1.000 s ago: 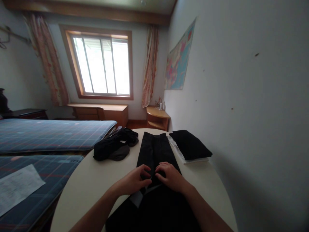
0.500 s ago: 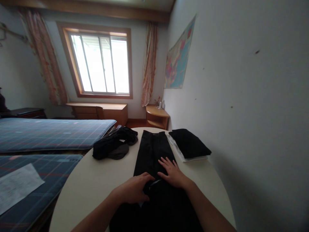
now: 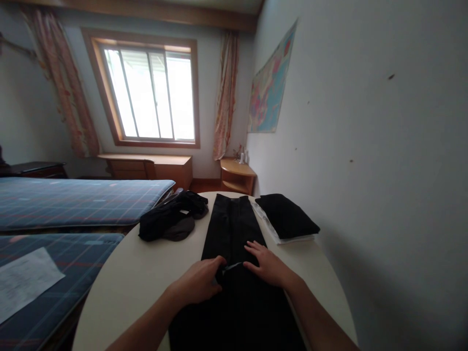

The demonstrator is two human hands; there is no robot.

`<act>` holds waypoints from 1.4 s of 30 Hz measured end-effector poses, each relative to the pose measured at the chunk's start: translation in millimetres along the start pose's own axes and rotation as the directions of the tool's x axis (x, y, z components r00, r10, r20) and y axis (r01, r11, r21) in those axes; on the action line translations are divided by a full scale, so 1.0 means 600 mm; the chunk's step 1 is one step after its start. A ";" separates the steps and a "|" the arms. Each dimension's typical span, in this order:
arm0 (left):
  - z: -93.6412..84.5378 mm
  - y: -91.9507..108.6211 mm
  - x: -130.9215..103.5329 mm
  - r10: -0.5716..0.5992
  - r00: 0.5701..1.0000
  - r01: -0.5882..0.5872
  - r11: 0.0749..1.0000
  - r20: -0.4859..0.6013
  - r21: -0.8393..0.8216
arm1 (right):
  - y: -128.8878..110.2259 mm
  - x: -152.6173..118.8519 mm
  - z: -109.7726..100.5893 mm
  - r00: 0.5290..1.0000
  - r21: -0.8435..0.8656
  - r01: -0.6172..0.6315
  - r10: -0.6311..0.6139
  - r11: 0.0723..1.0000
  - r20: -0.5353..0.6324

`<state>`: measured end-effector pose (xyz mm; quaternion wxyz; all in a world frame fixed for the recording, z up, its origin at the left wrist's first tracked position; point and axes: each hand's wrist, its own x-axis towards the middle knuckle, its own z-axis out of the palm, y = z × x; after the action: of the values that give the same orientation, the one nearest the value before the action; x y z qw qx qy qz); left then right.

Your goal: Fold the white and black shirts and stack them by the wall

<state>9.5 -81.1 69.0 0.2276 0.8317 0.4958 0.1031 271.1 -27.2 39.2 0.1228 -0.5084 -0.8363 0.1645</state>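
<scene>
A pair of black trousers (image 3: 234,229) lies lengthwise down the middle of a round cream table (image 3: 139,278), running from the far edge toward me. My left hand (image 3: 199,282) rests on the cloth near its left edge, fingers curled at a fold where a thin light strip shows. My right hand (image 3: 266,263) lies flat on the trousers just to the right, fingers spread. The two hands are a short gap apart.
A folded black garment on white paper (image 3: 287,219) sits at the table's right, by the wall. A crumpled dark pile (image 3: 171,222) lies at the far left. Two beds with blue plaid mattresses (image 3: 73,195) stand left; a paper sheet (image 3: 25,282) lies on the nearer one.
My hands, fingertips together on the cloth a second ago, have moved apart; the right one flattened out. The white lining near me is now covered by black cloth.
</scene>
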 end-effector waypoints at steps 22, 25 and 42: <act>-0.038 -0.007 -0.018 0.060 0.994 -0.042 0.980 0.090 -0.193 | 0.010 0.023 0.015 0.998 -0.033 -0.034 0.032 0.999 -0.058; -0.047 -0.006 -0.025 0.035 0.988 -0.008 0.984 0.151 -0.178 | 0.013 0.023 0.014 0.998 -0.024 -0.032 0.030 0.999 -0.047; -0.019 -0.037 0.011 0.046 0.999 -0.040 0.904 0.004 -0.425 | 0.024 0.028 0.011 0.985 -0.156 -0.106 0.083 0.982 -0.148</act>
<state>-8.9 -63.0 68.1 0.4041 0.7737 0.4416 0.2077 272.9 -6.8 28.0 0.1316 -0.5663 -0.8111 0.0646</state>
